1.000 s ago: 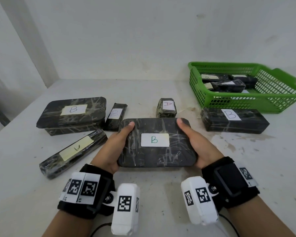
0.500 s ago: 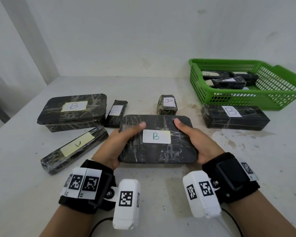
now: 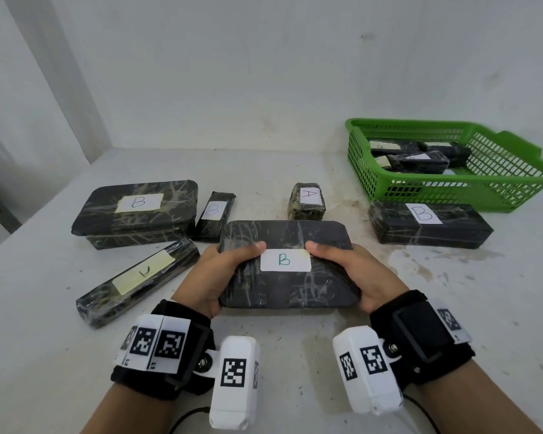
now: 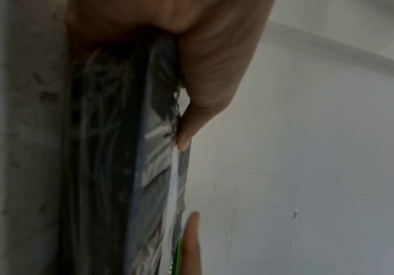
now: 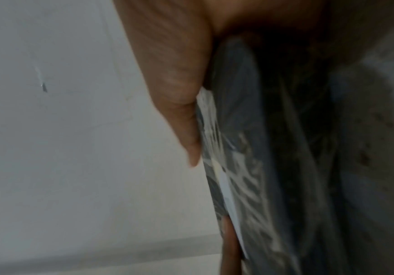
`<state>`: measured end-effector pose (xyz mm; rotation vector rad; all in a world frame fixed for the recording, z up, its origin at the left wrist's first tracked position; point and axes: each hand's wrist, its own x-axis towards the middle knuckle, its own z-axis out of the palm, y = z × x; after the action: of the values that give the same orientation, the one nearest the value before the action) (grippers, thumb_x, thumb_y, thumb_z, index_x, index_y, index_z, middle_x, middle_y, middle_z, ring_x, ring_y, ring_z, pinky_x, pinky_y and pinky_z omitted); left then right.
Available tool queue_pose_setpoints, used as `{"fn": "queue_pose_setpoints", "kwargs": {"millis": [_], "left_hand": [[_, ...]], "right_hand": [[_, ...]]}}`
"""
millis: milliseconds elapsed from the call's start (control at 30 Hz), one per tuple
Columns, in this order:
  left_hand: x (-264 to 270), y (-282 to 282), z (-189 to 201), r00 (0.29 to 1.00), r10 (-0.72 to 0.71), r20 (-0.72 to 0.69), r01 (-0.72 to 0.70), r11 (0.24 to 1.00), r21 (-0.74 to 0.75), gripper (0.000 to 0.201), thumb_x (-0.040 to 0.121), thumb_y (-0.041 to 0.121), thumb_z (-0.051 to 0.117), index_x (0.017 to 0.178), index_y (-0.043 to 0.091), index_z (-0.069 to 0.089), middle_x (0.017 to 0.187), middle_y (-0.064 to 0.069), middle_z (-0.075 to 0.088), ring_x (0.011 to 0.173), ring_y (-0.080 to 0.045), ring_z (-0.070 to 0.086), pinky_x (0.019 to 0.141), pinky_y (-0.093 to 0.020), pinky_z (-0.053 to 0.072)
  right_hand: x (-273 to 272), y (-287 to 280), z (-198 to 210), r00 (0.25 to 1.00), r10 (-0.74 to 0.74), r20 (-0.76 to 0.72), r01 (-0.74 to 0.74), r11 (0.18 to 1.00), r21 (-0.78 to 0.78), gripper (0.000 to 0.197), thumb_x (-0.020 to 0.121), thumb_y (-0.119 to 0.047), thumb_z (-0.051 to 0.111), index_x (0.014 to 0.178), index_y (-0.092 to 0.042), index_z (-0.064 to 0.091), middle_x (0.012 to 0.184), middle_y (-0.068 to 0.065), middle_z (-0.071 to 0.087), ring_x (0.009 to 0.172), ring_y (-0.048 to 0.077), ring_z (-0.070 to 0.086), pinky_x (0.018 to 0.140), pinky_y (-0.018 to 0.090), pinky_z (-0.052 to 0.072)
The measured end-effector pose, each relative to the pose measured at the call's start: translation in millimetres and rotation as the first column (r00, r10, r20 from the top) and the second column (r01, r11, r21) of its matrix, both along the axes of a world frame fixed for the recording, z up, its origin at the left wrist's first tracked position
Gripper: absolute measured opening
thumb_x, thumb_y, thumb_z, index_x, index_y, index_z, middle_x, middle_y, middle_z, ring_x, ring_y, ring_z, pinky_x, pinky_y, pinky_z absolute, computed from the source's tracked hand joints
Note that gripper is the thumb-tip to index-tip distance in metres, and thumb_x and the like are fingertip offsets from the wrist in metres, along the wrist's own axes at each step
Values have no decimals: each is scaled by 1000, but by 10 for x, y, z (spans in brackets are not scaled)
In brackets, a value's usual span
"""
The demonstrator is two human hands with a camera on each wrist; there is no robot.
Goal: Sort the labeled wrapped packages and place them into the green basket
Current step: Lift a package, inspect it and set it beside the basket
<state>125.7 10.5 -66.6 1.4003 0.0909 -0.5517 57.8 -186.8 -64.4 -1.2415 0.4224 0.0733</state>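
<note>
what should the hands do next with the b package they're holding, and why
Probably lift it and carry it right toward the green basket. Both the left hand and right hand grip the flat B package by its ends, thumbs on top.
</note>
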Motion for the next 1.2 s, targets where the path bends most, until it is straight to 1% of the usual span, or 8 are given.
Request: {"fn": "queue_pose_setpoints", "kwargs": {"millis": [133,267,433,667,833,933,1067,1200], "left_hand": [[9,-7,10,1000,14,-6,-14,1000,-27,50,76,24,80,118,1,65,97,-15,76,82,-27,74,68,-34,59],[-19,34,94,995,-103,15,104,991,-83,47,70,28,80,108,1,71,98,-17,76,84,-26,74,81,-36,58],[8,45,94,996,-42,83,50,995,-91,24,84,-1,66,108,-6,66,100,-20,74,72,-20,74,63,-28,61],[25,120,120,992,-38,117,65,971,-232,65,66,15,82,123,-8,61,124,-28,64,112,-40,63,102,-49,49],[41,122,121,976,30,214,35,956,-291,62,64,-6,76,123,-8,57,111,-20,71,87,-23,73,72,-29,61],[11,105,128,972,42,231,34,948,-316,60,68,1,70,126,-8,55,106,-16,73,87,-21,73,75,-28,61],[-5,142,154,975,-36,221,115,927,-357,58,71,9,77,125,3,58,113,-15,72,100,-26,71,81,-38,60],[-15,115,156,970,-20,243,101,940,-326,67,69,1,71,133,3,52,110,-12,74,95,-23,73,76,-32,61]], "right_hand": [[-33,-33,42,994,102,48,-107,989,106,43,73,-18,70,113,-2,68,102,17,74,83,25,73,76,34,61],[-24,-27,27,995,63,73,-69,993,92,46,73,0,68,119,2,63,108,21,72,79,24,73,71,33,62],[-7,-19,7,991,-6,134,-12,992,128,52,70,-8,75,119,2,63,106,19,73,83,25,73,72,34,61],[-34,41,36,969,36,243,-54,996,67,52,67,-4,70,118,-3,60,104,13,74,86,21,73,69,31,61],[-38,25,45,955,-1,298,-26,996,86,52,72,-11,77,121,-5,60,109,11,73,91,21,71,72,34,61],[-49,24,78,947,-14,321,-52,979,197,44,82,-33,69,118,-8,62,106,9,74,91,20,72,74,36,61],[-32,65,71,946,-45,321,-5,988,153,32,101,-23,41,125,-9,57,112,8,73,95,18,71,76,32,61],[-24,69,80,934,-82,348,46,993,111,41,96,-25,47,132,-8,53,117,10,71,100,21,70,83,37,60]]}}
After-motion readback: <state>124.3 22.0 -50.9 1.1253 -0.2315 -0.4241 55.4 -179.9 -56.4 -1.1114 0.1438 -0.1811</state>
